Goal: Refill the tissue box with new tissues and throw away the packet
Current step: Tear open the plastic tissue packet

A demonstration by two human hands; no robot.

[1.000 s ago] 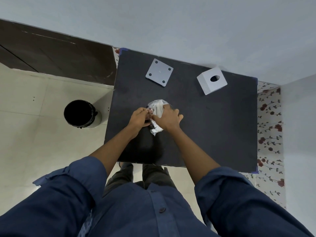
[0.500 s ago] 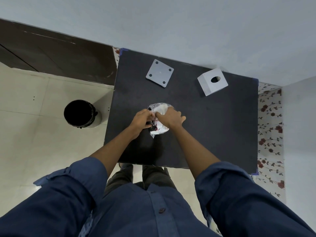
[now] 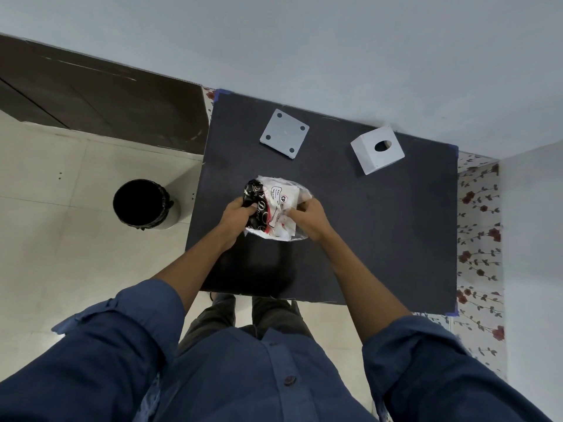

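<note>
Head view: near table [image 3: 380, 239] centre, left hand [image 3: 236, 216] and right hand [image 3: 310, 217] both pinch the tissue packet [image 3: 274, 205], fingers closed on its thin film. It looks light, soft, crinkly and slippery; better grip the torn edge. Tissue box [image 3: 377, 153] waits at 1 o'clock.

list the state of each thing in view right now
tissue packet: crumpled, held over the table by both hands
left hand: gripping packet's dark side
right hand: gripping packet's white side
tissue box: on table, base off
base plate: lying apart from box
bin: open, on floor
</note>
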